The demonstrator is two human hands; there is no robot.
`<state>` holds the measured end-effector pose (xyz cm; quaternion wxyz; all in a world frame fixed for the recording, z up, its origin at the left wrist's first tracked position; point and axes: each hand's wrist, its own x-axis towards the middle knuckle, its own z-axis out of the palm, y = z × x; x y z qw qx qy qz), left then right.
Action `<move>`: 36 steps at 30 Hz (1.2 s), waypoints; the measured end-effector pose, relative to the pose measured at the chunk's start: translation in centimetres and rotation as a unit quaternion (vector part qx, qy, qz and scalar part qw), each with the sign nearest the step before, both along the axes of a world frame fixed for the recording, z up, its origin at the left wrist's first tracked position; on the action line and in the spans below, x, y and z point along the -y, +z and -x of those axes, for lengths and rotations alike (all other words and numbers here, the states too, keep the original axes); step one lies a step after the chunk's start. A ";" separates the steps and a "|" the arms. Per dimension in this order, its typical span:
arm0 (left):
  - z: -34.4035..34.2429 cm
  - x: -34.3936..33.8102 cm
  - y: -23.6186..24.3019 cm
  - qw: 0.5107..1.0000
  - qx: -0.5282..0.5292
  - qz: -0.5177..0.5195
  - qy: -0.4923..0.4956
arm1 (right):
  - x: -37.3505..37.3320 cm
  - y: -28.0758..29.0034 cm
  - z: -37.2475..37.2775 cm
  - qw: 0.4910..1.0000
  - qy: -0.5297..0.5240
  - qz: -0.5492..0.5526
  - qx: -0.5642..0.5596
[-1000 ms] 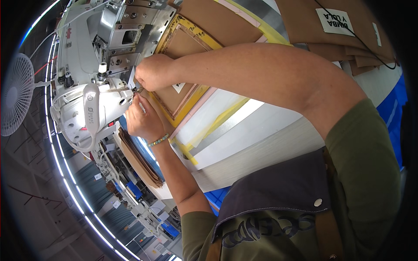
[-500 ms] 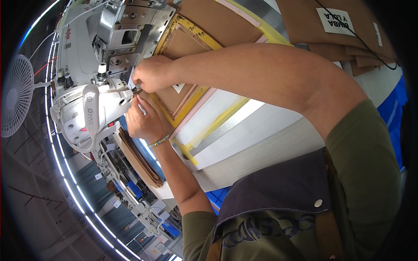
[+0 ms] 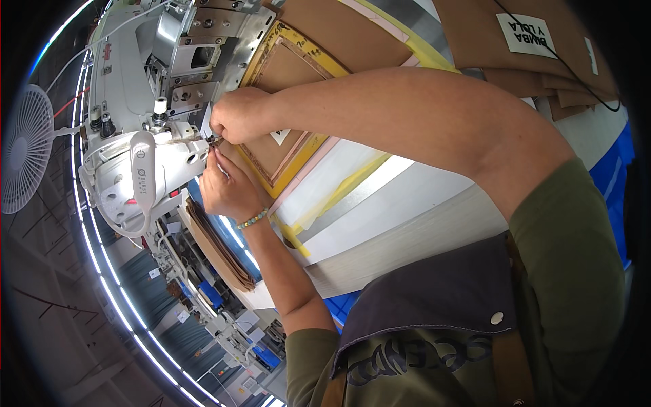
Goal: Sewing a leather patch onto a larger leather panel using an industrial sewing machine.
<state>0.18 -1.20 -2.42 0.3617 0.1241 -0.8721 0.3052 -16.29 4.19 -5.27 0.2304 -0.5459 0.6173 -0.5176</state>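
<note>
A white sewing machine head (image 3: 108, 169) stands at the left, and both my hands meet at its needle end (image 3: 212, 140). My right hand (image 3: 241, 115) is closed there, knuckles up, its fingertips mostly turned out of sight. Just below it, my left hand (image 3: 229, 192) comes up in a pinch, thumb and forefinger together at the same spot. Whatever lies between the fingers is too small to make out. Beneath and beyond the right hand lies a yellow-edged template (image 3: 293, 165) framing a brown panel (image 3: 290, 71).
A white wand-shaped lamp (image 3: 142, 173) hangs on the machine. Brown pieces (image 3: 468, 34) with a black cable (image 3: 556, 57) across them lie at the far right. Folded brown sheets (image 3: 217, 247) are stacked left of my left forearm. A white fan (image 3: 26, 149) stands farther left.
The view has shifted very slightly. Both hands stay together at the needle end, with only tiny finger movement.
</note>
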 end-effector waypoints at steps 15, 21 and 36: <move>0.2 -0.7 -0.3 0.997 -0.019 -0.076 0.026 | 0.5 -0.3 0.0 1.000 0.000 0.000 -0.008; 0.5 -0.5 -0.3 0.994 -0.039 -0.098 -0.005 | 0.8 -0.5 0.0 1.000 -0.001 0.011 -0.016; 0.9 0.3 -1.1 0.997 -0.017 -0.081 -0.006 | 0.7 -0.6 0.0 1.000 0.007 -0.003 -0.012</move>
